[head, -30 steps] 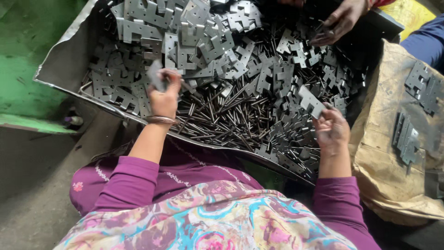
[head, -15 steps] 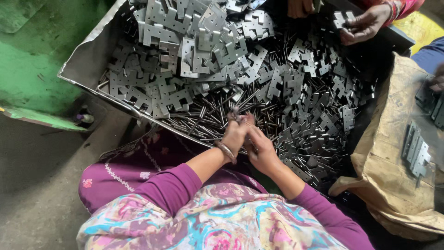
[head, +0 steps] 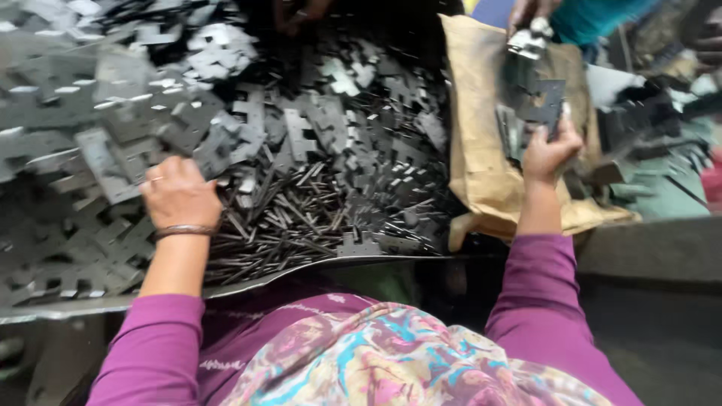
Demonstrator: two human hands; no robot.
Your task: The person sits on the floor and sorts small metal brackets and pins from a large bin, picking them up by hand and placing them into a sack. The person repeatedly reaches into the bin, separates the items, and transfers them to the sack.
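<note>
Crumpled brown paper sack (head: 481, 150) right of tray.

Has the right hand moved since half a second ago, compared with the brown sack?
Yes. The right hand left the left hand above the metal pins and went rightward onto the brown sack, holding a notched metal plate.

Hands apart — right hand (head: 551, 150) over sack (head: 474, 135)

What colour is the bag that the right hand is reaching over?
The bag is plain tan-brown, like kraft paper; the head view shows it under the right hand.
</note>
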